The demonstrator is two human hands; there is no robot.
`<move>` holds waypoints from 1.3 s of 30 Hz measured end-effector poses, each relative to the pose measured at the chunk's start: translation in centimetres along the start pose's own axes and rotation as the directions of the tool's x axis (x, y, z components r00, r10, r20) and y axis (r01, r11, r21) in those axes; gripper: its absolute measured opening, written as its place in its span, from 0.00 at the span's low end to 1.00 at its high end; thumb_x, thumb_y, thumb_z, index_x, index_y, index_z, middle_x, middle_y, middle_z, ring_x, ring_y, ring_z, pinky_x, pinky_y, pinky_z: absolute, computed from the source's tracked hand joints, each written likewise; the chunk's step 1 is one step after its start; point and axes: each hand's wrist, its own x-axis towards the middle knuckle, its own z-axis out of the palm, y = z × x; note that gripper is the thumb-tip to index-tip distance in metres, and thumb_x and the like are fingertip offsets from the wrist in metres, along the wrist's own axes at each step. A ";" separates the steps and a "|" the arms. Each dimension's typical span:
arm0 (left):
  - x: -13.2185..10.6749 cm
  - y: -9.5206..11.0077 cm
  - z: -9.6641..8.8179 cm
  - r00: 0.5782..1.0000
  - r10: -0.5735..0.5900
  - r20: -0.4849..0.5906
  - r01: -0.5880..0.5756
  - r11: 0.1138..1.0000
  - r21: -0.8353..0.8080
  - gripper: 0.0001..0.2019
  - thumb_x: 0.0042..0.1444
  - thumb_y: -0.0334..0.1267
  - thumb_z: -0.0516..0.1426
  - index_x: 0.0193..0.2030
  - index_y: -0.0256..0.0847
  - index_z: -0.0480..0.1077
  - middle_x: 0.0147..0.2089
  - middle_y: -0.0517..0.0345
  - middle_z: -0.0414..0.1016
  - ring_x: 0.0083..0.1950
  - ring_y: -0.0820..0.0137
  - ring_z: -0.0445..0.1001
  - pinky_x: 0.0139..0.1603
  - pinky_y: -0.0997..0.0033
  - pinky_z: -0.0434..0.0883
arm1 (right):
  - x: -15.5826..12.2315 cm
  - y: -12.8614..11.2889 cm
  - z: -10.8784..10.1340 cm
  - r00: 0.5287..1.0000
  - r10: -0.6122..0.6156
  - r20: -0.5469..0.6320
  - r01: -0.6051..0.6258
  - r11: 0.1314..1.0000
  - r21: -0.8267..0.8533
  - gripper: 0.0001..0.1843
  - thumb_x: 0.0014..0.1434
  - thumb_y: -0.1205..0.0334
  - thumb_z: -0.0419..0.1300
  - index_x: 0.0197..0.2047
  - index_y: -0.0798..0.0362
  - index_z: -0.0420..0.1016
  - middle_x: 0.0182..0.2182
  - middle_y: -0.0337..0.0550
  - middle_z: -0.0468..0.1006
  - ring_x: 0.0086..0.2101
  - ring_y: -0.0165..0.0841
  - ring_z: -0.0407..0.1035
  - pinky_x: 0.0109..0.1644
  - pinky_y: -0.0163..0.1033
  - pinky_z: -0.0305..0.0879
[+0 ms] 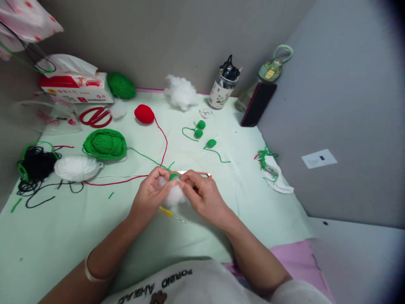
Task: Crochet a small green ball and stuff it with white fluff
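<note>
Between my two hands is a small green crocheted piece (174,176). My left hand (151,191) pinches it from the left, fingers curled. My right hand (202,192) is closed at its right side, the fingertips pressed together; whether they grip the piece or a bit of stuffing is hidden. A tuft of white stuffing (175,196) sits just below the fingers. Under my left hand lies a crochet hook (171,214) with a yellow handle, its metal tip pointing right. Green yarn runs from a green skein (106,144) toward my hands.
Three small green crocheted balls, one of them here (211,143), lie beyond my hands. Around them are a red yarn ball (144,114), white stuffing (181,92), red scissors (95,117), white yarn (77,168) and black yarn (38,164). A pen jar (220,92), a bottle (268,71) and a phone (258,104) stand at the back.
</note>
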 end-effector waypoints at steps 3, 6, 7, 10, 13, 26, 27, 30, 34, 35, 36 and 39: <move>0.2 0.1 0.0 0.995 0.064 -0.080 -0.062 0.998 0.034 0.11 0.53 0.34 0.64 0.33 0.44 0.64 0.38 0.59 0.79 0.37 0.67 0.76 0.39 0.69 0.71 | -0.4 -0.8 0.2 0.993 -0.048 0.109 0.049 0.999 -0.002 0.08 0.67 0.64 0.50 0.34 0.49 0.63 0.22 0.30 0.60 0.24 0.28 0.54 0.32 0.36 0.50; 0.2 0.0 0.5 0.971 0.140 -0.195 -0.130 0.989 0.065 0.13 0.50 0.28 0.62 0.31 0.45 0.60 0.35 0.63 0.77 0.39 0.69 0.74 0.48 0.67 0.70 | -0.5 -1.0 0.7 0.988 -0.051 0.143 0.050 0.999 0.008 0.07 0.66 0.65 0.51 0.34 0.49 0.62 0.22 0.30 0.59 0.23 0.28 0.53 0.30 0.36 0.49; 0.1 -0.1 0.7 0.964 0.150 -0.218 -0.140 0.988 0.062 0.13 0.51 0.29 0.62 0.31 0.45 0.60 0.35 0.63 0.77 0.39 0.68 0.74 0.49 0.67 0.70 | -0.4 -1.0 0.8 0.990 -0.032 0.135 0.030 0.999 0.020 0.07 0.66 0.65 0.52 0.34 0.49 0.63 0.21 0.29 0.58 0.22 0.28 0.53 0.30 0.36 0.49; 0.1 -0.5 1.0 0.964 0.125 -0.234 -0.124 0.992 0.018 0.10 0.56 0.36 0.62 0.37 0.45 0.62 0.39 0.59 0.80 0.42 0.66 0.78 0.47 0.65 0.73 | 0.1 -0.6 0.5 0.997 0.029 0.066 -0.028 0.999 -0.017 0.05 0.67 0.62 0.56 0.36 0.49 0.69 0.20 0.29 0.59 0.23 0.28 0.56 0.31 0.35 0.50; 0.3 -0.9 0.9 0.967 0.093 -0.238 -0.099 0.995 -0.013 0.11 0.59 0.41 0.62 0.43 0.44 0.64 0.40 0.57 0.81 0.41 0.65 0.80 0.43 0.66 0.74 | 0.5 0.0 -0.1 0.999 0.003 0.033 0.002 0.991 -0.135 0.08 0.69 0.61 0.58 0.37 0.50 0.74 0.25 0.35 0.71 0.29 0.31 0.65 0.36 0.36 0.55; 0.4 -1.0 0.2 0.943 0.177 -0.281 -0.181 0.983 0.011 0.08 0.60 0.37 0.63 0.43 0.45 0.69 0.47 0.57 0.78 0.48 0.67 0.75 0.49 0.70 0.71 | 0.3 0.0 -1.7 0.997 0.009 0.082 0.002 0.991 -0.132 0.09 0.69 0.57 0.60 0.38 0.49 0.79 0.31 0.38 0.77 0.32 0.31 0.68 0.39 0.38 0.58; 0.4 -1.0 0.2 0.950 0.155 -0.270 -0.161 0.987 -0.001 0.08 0.60 0.38 0.63 0.43 0.45 0.69 0.47 0.58 0.77 0.45 0.68 0.75 0.46 0.71 0.71 | 0.3 0.0 -1.9 0.998 -0.007 0.055 0.012 0.997 -0.080 0.09 0.69 0.58 0.61 0.37 0.49 0.79 0.33 0.38 0.77 0.34 0.31 0.69 0.40 0.38 0.59; 0.4 -0.9 0.4 0.984 0.042 -0.171 -0.053 0.997 -0.059 0.09 0.59 0.41 0.64 0.42 0.45 0.70 0.42 0.59 0.77 0.32 0.71 0.73 0.31 0.73 0.70 | 0.3 0.0 -2.1 0.995 -0.082 -0.060 0.090 0.986 0.142 0.08 0.65 0.58 0.65 0.33 0.49 0.79 0.40 0.42 0.80 0.43 0.35 0.72 0.50 0.41 0.64; 0.3 -0.5 0.9 0.995 -0.075 -0.067 0.066 0.991 -0.119 0.10 0.56 0.41 0.65 0.40 0.44 0.70 0.33 0.64 0.72 0.23 0.76 0.67 0.22 0.77 0.65 | 0.3 0.2 -1.9 0.995 -0.101 0.017 0.071 0.798 0.598 0.16 0.64 0.55 0.65 0.27 0.50 0.68 0.40 0.43 0.81 0.39 0.35 0.76 0.43 0.42 0.70; 0.2 -0.4 0.9 0.994 -0.088 -0.066 0.079 0.988 -0.132 0.09 0.56 0.40 0.65 0.40 0.44 0.69 0.32 0.64 0.72 0.23 0.76 0.67 0.22 0.78 0.65 | 0.3 0.3 -1.8 0.996 -0.075 0.046 0.025 0.745 0.666 0.16 0.64 0.54 0.65 0.28 0.50 0.66 0.38 0.41 0.81 0.31 0.32 0.74 0.35 0.39 0.68; 0.1 -0.3 1.0 0.993 -0.097 -0.071 0.086 0.986 -0.145 0.09 0.56 0.40 0.64 0.40 0.44 0.69 0.32 0.65 0.71 0.23 0.76 0.67 0.22 0.78 0.65 | 0.4 0.4 -1.7 0.998 -0.032 0.048 -0.010 0.730 0.683 0.14 0.64 0.54 0.65 0.31 0.49 0.66 0.37 0.40 0.80 0.26 0.29 0.70 0.30 0.37 0.65; -0.1 -0.2 0.9 0.988 -0.109 -0.107 0.089 0.980 -0.176 0.09 0.58 0.39 0.62 0.42 0.46 0.67 0.31 0.67 0.71 0.23 0.76 0.67 0.21 0.79 0.65 | 0.5 0.4 -1.3 0.997 0.058 -0.055 -0.027 0.889 0.456 0.09 0.62 0.62 0.65 0.45 0.48 0.70 0.43 0.39 0.81 0.28 0.27 0.68 0.32 0.35 0.63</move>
